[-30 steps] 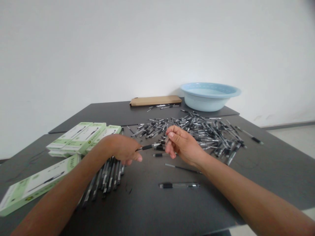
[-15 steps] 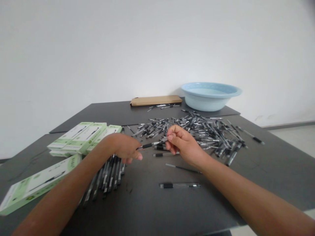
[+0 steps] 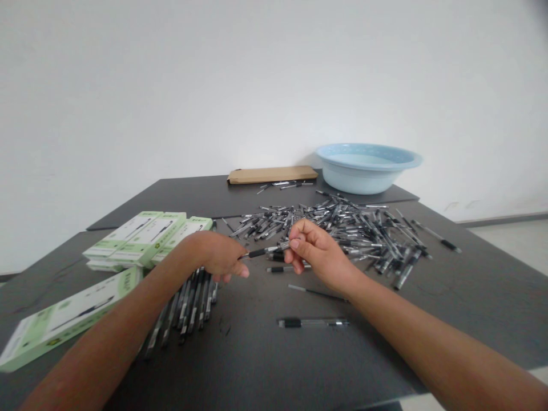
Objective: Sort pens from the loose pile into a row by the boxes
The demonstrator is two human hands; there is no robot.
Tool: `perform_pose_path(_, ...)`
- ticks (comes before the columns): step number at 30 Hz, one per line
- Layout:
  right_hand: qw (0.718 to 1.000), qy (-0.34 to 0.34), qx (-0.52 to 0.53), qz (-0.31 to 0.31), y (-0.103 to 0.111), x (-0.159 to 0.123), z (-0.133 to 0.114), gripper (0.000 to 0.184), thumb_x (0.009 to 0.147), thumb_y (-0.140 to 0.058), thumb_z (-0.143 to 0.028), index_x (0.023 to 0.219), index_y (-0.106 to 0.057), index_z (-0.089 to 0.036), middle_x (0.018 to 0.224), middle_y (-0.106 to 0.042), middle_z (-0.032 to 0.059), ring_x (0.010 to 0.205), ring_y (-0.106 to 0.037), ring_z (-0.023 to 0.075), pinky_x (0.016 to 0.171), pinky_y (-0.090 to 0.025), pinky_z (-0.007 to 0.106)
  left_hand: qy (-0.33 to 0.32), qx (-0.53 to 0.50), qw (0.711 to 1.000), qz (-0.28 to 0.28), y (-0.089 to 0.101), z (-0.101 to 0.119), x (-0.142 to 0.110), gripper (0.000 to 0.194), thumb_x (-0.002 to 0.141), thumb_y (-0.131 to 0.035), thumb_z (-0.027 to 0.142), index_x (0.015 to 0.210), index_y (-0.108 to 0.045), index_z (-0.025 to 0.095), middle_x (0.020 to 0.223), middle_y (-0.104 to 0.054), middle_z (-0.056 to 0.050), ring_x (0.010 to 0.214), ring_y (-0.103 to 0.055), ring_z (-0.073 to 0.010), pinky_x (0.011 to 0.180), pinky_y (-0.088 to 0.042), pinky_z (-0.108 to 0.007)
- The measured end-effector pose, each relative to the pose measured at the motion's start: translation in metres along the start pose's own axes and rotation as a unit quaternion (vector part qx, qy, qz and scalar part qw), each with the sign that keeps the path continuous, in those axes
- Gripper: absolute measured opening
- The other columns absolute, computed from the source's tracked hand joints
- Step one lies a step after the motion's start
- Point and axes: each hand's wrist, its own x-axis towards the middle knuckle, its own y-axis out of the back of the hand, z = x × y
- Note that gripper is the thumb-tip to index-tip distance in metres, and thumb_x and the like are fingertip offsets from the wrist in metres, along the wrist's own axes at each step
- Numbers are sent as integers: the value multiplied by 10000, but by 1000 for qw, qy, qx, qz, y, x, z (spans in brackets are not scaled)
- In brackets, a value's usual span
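A clear pen with a black grip point(image 3: 258, 252) is held level above the table between my two hands. My right hand point(image 3: 314, 248) pinches its right end between thumb and fingertips. Closed at the other end is my left hand point(image 3: 222, 258), its back toward me, so the exact finger contact there is partly hidden. Under my left wrist lies a bundle of similar pens point(image 3: 194, 305), side by side. In front of my right forearm rest a single pen point(image 3: 312, 323) and a thin refill-like stick point(image 3: 317, 293).
A large loose heap of pens point(image 3: 342, 228) spreads beyond my right hand. Green-and-white pen boxes point(image 3: 149, 234) are stacked at left, with another box point(image 3: 72, 314) nearer. At the back are a flat brown cardboard piece point(image 3: 272, 174) and a light blue basin point(image 3: 363, 171).
Hardly anything differs. Both hands keep their hold on the pen, and my right fingers have shifted very slightly to the left.
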Motion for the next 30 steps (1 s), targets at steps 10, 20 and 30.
perform_pose_path(10, 995, 5, -86, -44, -5, -5, 3, 143, 911, -526, -313, 931, -418, -221, 739, -629, -19, 508, -533, 94, 503, -414, 219, -6, 19, 1000, -5, 0, 10, -3, 321, 904, -435, 336, 1027, -635, 117, 916, -755, -130, 761, -690, -219, 576, -471, -245)
perform_pose_path(20, 917, 51, -394, -31, -7, -9, -7, 55, 934, -480, -227, 968, -519, -209, 678, -602, -17, 626, -565, 137, 606, -365, 236, 13, 50, 999, 12, 1, 19, -9, 330, 885, -460, 326, 1054, -653, 118, 898, -757, -124, 764, -687, -237, 594, -480, -264)
perform_pose_path(30, 891, 91, -445, -21, -12, -13, -13, 84, 931, -494, -255, 962, -556, -207, 779, -650, 18, 700, -590, 161, 625, -361, 243, 22, 122, 990, 72, -1, 24, -22, 519, 876, -507, 347, 1364, -509, 172, 1187, -671, -165, 1034, -627, -331, 774, -478, -361)
